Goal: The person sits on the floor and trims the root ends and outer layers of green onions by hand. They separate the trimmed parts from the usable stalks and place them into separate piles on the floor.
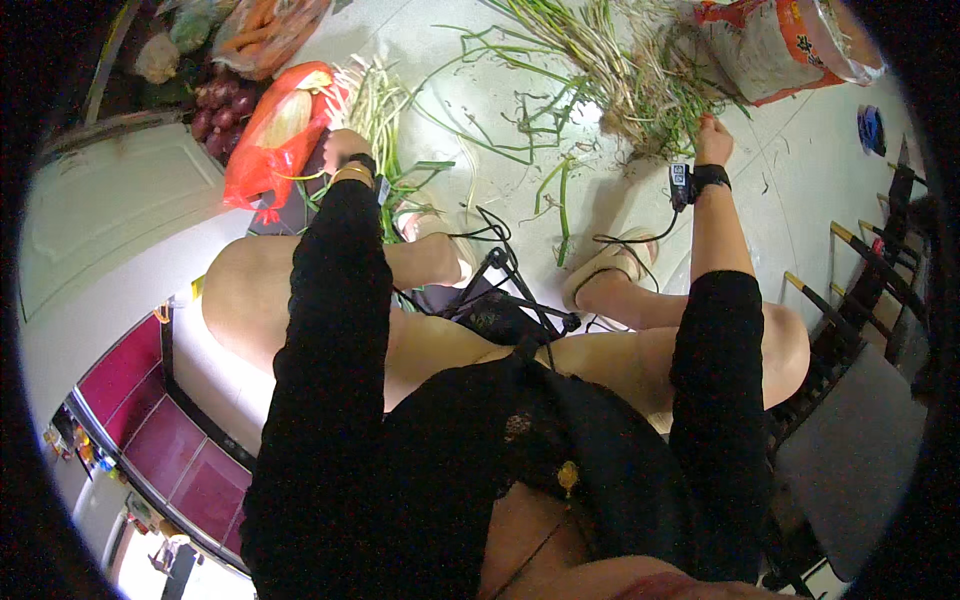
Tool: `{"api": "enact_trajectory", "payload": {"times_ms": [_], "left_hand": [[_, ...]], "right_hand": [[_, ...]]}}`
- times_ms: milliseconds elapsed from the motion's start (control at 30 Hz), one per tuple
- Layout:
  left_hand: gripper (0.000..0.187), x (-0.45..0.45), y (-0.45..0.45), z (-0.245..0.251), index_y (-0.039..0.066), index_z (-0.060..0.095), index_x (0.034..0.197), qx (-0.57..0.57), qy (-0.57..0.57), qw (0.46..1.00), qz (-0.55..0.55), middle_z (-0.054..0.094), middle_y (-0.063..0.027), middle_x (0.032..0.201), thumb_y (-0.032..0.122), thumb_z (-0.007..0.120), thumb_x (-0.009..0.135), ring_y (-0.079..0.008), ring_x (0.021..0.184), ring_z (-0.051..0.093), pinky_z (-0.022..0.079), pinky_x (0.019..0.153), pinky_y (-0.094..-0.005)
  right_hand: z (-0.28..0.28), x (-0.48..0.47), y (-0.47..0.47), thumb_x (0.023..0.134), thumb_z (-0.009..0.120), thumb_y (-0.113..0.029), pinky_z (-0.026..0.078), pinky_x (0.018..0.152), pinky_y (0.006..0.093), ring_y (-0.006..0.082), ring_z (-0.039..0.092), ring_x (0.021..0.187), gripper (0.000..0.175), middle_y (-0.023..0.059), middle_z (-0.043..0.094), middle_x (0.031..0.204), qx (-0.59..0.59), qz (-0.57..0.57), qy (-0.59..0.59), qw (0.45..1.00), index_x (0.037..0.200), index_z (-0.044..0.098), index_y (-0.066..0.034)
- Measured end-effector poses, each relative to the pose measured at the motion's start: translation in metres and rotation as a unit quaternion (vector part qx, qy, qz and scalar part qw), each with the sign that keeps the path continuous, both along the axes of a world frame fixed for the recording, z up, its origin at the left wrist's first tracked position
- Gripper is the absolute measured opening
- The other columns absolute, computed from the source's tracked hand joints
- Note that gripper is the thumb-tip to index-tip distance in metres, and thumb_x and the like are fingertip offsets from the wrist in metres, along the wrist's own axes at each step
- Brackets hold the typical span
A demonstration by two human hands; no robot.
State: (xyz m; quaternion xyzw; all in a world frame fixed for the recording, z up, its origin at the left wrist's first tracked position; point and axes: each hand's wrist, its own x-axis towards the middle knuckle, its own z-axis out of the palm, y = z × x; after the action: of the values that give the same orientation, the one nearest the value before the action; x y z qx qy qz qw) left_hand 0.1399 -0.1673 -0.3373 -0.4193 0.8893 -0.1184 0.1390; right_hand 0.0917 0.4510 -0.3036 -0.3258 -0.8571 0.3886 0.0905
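Note:
My left hand (346,145) is at the edge of a bundle of peeled scallions (379,112) with white ends and green leaves. Its fingers are partly hidden, so a grip on them cannot be made out. A red plastic bag (285,139) with a pale leafy vegetable inside lies just left of that hand. My right hand (713,141), fingers curled, reaches the near edge of a heap of scallion trimmings (667,112); whether it pinches any is unclear. Unpeeled scallions (577,45) with soil on them lie beside this heap. Loose green leaves (562,202) are scattered over the tiled floor (510,180).
A white and orange sack (780,52) stands at the far right. Red onions (223,112) and bagged carrots (274,30) are at upper left, near a pale cabinet door (120,202). Cables and a black folding frame (502,292) are between my feet. A chair (855,450) is at right.

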Motion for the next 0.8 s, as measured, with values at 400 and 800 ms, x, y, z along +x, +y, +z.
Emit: {"api": "enact_trajectory", "payload": {"times_ms": [400, 800], "left_hand": [[0.052, -0.061, 0.070, 0.106, 0.001, 0.053, 0.113, -0.041, -0.188, 0.937, -0.290, 0.054, -0.0172, 0.111, 0.037, 0.061, 0.075, -0.0312, 0.108, 0.049, 0.041, 0.084, -0.0427], [0.041, -0.062, 0.209, 0.293, 0.000, 0.051, 0.113, 0.439, 0.455, 0.697, -0.339, 0.053, -0.0182, 0.108, 0.011, 0.064, 0.076, -0.0310, 0.099, 0.052, 0.044, 0.083, -0.0354]], "right_hand": [[0.010, -0.007, -0.117, 0.072, 0.061, -0.008, 0.045, 0.086, 0.0427, 0.0257, 0.054, 0.106, 0.039, 0.0073, 0.056, 0.118, 0.239, 0.344, -0.110, 0.901, 0.110, 0.063, -0.0166], [0.051, -0.031, -0.058, 0.077, 0.065, -0.006, 0.049, 0.067, 0.0319, 0.0177, 0.064, 0.074, 0.013, 0.0096, 0.067, 0.081, 0.080, 0.361, -0.124, 0.921, 0.090, 0.065, -0.0036]]}}
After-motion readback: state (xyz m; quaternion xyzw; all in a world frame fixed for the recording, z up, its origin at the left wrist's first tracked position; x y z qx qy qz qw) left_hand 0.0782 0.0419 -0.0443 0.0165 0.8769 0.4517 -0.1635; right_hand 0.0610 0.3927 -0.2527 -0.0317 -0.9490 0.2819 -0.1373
